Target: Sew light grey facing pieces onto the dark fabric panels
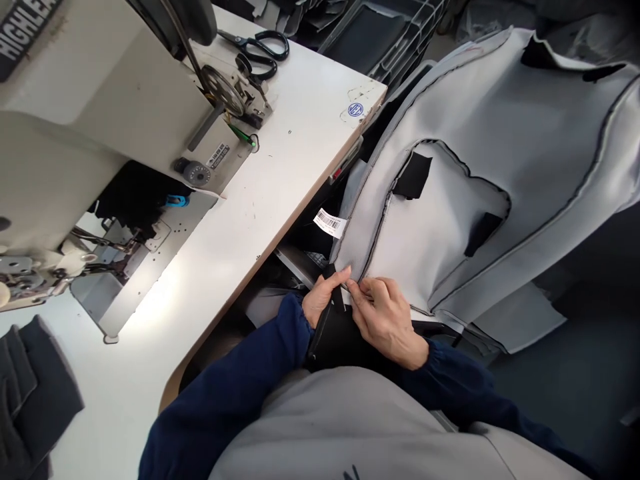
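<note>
A large grey sewn cover (440,227), inside out with dark-edged seams, spreads from my lap to the right of the table. My left hand (323,297) is closed on its lower edge, where a black strip (338,293) of fabric runs. Right beside it, my right hand (384,313) pinches the same edge, thumb and forefinger pressed together near my left thumb. A white barcode label (330,223) sticks out from the seam just above my hands. Black fabric patches (414,176) show on the cover's inner panel. Black fabric (337,340) lies below my hands.
The white sewing table (280,167) stands to the left, its edge close to my left forearm. On it are a sewing machine (125,87), black-handled scissors (260,50) and folded dark fabric pieces (37,393). A wire rack (415,33) stands behind.
</note>
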`<state>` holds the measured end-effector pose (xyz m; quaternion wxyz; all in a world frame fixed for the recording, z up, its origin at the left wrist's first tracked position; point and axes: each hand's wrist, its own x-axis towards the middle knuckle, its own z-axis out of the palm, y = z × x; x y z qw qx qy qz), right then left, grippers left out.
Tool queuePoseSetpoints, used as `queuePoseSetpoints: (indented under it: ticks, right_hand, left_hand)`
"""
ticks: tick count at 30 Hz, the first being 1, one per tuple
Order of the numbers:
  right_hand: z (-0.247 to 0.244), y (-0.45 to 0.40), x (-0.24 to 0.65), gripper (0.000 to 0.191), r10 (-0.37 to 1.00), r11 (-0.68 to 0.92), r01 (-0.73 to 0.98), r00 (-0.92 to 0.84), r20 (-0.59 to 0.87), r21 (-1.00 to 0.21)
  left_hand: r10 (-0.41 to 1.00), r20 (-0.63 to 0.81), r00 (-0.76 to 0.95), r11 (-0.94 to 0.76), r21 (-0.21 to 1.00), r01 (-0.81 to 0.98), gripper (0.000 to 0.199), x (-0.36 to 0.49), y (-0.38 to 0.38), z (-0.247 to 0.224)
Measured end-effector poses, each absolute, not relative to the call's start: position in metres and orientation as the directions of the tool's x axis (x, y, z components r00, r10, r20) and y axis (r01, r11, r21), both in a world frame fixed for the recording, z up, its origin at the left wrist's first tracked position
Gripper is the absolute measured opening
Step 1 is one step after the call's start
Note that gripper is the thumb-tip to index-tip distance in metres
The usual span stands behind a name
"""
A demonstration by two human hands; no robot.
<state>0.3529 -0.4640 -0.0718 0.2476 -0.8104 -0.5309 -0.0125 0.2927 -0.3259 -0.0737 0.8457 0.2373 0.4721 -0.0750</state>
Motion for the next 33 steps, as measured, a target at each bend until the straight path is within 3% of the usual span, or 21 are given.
queuePoseSetpoints:
  ticks: [5, 8, 10, 14, 19, 22, 25, 27, 30, 33]
  right_hand:
    - [-0.071, -0.46, 0.349, 0.024, 0.854, -0.355, 0.85, 0.464, 0.234, -0.39]
    - [-0.074, -0.466, 0.344, 0.028, 0.861, -0.347, 0.854, 0.454, 0.228, -0.388]
    - [-0.076, -0.471, 0.341, 0.036, 0.887, -0.298, 0.859, 0.411, 0.211, -0.417]
    - [-0.079, -0.483, 0.333, 0.044, 0.927, -0.189, 0.848, 0.32, 0.195, -0.495]
    - [-0.086, -0.491, 0.335, 0.049, 0.911, -0.088, 0.797, 0.307, 0.276, -0.597]
    - [-0.095, -0.496, 0.344, 0.058, 0.877, -0.079, 0.77, 0.356, 0.323, -0.633]
    - [-0.106, -0.499, 0.354, 0.062, 0.848, -0.186, 0.759, 0.445, 0.289, -0.624]
    - [-0.112, -0.5, 0.359, 0.063, 0.855, -0.218, 0.761, 0.451, 0.256, -0.612]
    - [-0.118, -0.5, 0.361, 0.064, 0.876, -0.207, 0.768, 0.422, 0.235, -0.606]
    - [-0.119, -0.5, 0.364, 0.061, 0.893, -0.207, 0.757, 0.405, 0.197, -0.619]
  left_hand:
    - [-0.043, -0.778, 0.627, 0.848, 0.303, 0.435, 0.027, 0.295, -0.323, -0.078]
    - [-0.017, -0.831, 0.556, 0.837, 0.293, 0.463, 0.023, 0.294, -0.32, -0.084]
    - [-0.074, -0.866, 0.495, 0.843, 0.211, 0.496, 0.023, 0.291, -0.316, -0.088]
    - [-0.326, -0.833, 0.446, 0.841, -0.04, 0.54, 0.029, 0.286, -0.311, -0.098]
    - [-0.452, -0.739, 0.5, 0.84, -0.163, 0.518, 0.035, 0.287, -0.31, -0.098]
    - [-0.325, -0.75, 0.576, 0.89, -0.036, 0.455, 0.033, 0.289, -0.31, -0.092]
    - [-0.046, -0.771, 0.636, 0.907, 0.234, 0.35, 0.035, 0.285, -0.311, -0.087]
    - [0.069, -0.786, 0.614, 0.859, 0.36, 0.364, 0.038, 0.278, -0.311, -0.085]
    - [0.104, -0.801, 0.589, 0.79, 0.426, 0.44, 0.041, 0.266, -0.311, -0.084]
    - [0.114, -0.721, 0.683, 0.742, 0.519, 0.424, 0.043, 0.258, -0.31, -0.084]
